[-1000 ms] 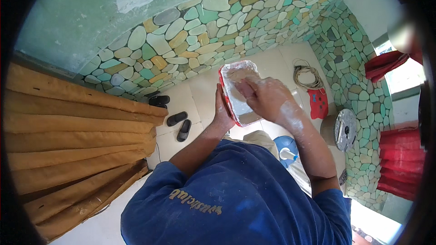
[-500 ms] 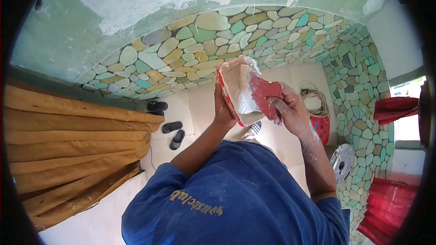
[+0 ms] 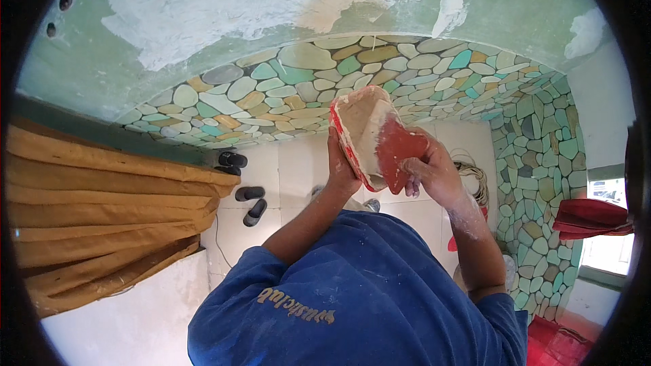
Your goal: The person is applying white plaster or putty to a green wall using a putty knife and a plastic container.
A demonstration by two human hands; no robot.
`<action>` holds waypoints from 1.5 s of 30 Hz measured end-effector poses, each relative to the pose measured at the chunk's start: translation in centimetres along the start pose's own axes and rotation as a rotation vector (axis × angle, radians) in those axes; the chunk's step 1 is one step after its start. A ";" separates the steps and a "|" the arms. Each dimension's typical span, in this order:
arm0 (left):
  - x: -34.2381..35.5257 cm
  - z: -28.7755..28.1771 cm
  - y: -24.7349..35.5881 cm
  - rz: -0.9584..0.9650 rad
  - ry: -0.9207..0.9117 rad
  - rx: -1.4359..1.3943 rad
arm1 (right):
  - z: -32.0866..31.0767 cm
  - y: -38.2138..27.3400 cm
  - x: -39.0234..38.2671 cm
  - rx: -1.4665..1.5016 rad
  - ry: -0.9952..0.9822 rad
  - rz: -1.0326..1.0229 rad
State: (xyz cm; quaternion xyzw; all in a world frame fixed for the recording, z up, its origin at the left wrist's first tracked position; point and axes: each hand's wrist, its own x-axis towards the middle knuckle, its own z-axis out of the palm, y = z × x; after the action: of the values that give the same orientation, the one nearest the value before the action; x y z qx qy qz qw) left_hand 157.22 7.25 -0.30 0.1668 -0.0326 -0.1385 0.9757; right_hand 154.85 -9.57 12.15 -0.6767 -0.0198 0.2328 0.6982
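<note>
My left hand [image 3: 341, 173] grips the left side of a red-rimmed rectangular container [image 3: 356, 116] coated inside with pale beige paste. My right hand [image 3: 430, 173] holds a flat red spreader [image 3: 400, 150] by its right part, thumb on its face. The spreader lies across the container's right half, with whitish paste smeared along its left edge. Pale residue coats my right fingers and forearm.
Patched green wall [image 3: 244, 7] above pebble-patterned cladding [image 3: 305, 68] faces me. An orange curtain [image 3: 115, 210] hangs left, black sandals [image 3: 251, 210] lie on the tiled floor [image 3: 291, 156], and coiled cable [image 3: 475, 183] lies right, near red curtains [image 3: 586, 217].
The red spreader, hidden behind my right hand a second ago, now shows flat across the container. The view has tilted toward the upper wall, and both hands sit slightly further right.
</note>
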 end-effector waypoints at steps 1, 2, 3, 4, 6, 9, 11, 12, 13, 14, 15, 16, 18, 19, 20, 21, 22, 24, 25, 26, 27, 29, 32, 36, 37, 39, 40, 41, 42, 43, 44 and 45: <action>0.5 -0.3 0.2 -0.017 -0.028 -0.017 | -0.2 0.0 0.3 0.000 0.005 -0.003; 1.0 -0.6 0.3 -0.035 -0.058 -0.034 | -0.4 0.4 0.7 0.051 0.006 -0.024; 1.4 -0.7 0.3 -0.042 -0.064 -0.035 | -0.4 0.7 1.1 0.101 0.008 -0.046; 1.8 -0.3 0.5 -0.006 -0.018 -0.019 | -0.4 0.9 1.4 0.099 0.015 -0.052; 2.6 0.0 1.1 0.025 0.018 -0.004 | -0.1 1.3 1.7 0.254 0.087 -0.128; 3.7 -0.3 2.4 0.043 0.051 0.076 | 0.7 1.7 2.6 0.404 0.156 -0.166; 4.5 -0.5 3.3 0.040 0.098 0.116 | 1.1 1.7 3.3 0.447 0.175 -0.173; 5.0 -0.6 3.9 0.036 0.086 0.116 | 1.3 1.7 3.7 0.494 0.186 -0.169; 5.3 -0.8 4.5 0.015 0.091 0.119 | 1.7 1.6 4.1 0.494 0.194 -0.177; 5.5 -0.9 5.1 -0.007 0.097 0.122 | 2.1 1.4 4.5 0.558 0.219 -0.190; 5.9 -1.0 5.5 -0.015 0.089 0.123 | 2.4 1.3 4.9 0.622 0.245 -0.204; 6.2 -1.1 6.0 -0.012 0.091 0.126 | 2.7 1.3 5.4 0.623 0.249 -0.212; 6.8 -1.6 6.8 -0.016 0.085 0.133 | 3.2 1.2 6.2 0.630 0.258 -0.214; 7.3 -1.7 7.0 -0.018 0.077 0.141 | 3.4 1.1 6.4 0.622 0.271 -0.238; 7.7 -1.8 7.1 -0.022 0.067 0.148 | 3.8 1.1 6.5 0.641 0.268 -0.222; 7.6 -1.9 7.3 -0.029 0.037 0.146 | 4.2 1.0 6.5 0.659 0.266 -0.209; 7.9 -1.9 7.8 -0.030 0.017 0.149 | 4.4 0.7 6.9 0.670 0.253 -0.217; 8.4 -2.0 8.2 -0.041 -0.029 0.150 | 4.6 1.0 7.6 0.668 0.259 -0.212; 8.6 -2.1 8.4 -0.050 -0.024 0.158 | 4.6 1.0 7.8 0.663 0.240 -0.215; 8.8 -2.1 8.6 -0.059 -0.018 0.163 | 4.8 1.0 7.8 0.656 0.249 -0.239; 9.0 -2.0 8.7 -0.065 -0.044 0.163 | 5.0 0.8 7.9 0.617 0.283 -0.235; 9.2 -2.3 9.2 -0.066 -0.067 0.215 | 5.8 0.7 8.3 0.580 0.319 -0.250; 9.8 -3.6 9.5 -0.065 -0.070 0.232 | 6.5 0.7 8.7 0.550 0.370 -0.183; 10.0 -4.1 9.9 -0.080 -0.133 0.185 | 7.5 0.6 9.0 0.364 0.396 -0.221; 10.1 -4.1 10.1 -0.087 -0.147 0.134 | 7.8 0.7 9.2 0.359 0.409 -0.245; 10.4 -3.8 10.2 -0.101 -0.182 0.136 | 8.2 1.2 9.6 0.543 0.441 -0.238; 10.5 -3.5 10.4 -0.102 -0.189 0.151 | 8.3 1.3 9.8 0.599 0.438 -0.214; 10.6 -3.2 10.5 -0.102 -0.196 0.167 | 8.5 1.3 9.9 0.595 0.442 -0.235; 10.7 -2.8 10.5 -0.082 -0.238 0.151 | 8.7 1.2 10.0 0.649 0.453 -0.230; 10.7 -2.7 10.5 -0.084 -0.258 0.153 | 8.9 1.2 10.0 0.703 0.464 -0.226; 10.6 -2.7 10.6 -0.105 -0.249 0.142 | 9.0 1.3 10.2 0.729 0.478 -0.253; 10.8 -2.6 10.8 -0.125 -0.240 0.132 | 9.1 1.4 10.4 0.725 0.482 -0.271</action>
State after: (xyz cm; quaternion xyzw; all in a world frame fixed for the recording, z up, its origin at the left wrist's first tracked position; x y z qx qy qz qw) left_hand 170.67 14.80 1.05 0.2147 -0.1476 -0.2155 0.9411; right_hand 160.54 2.52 8.55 -0.4149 0.1378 -0.0331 0.8988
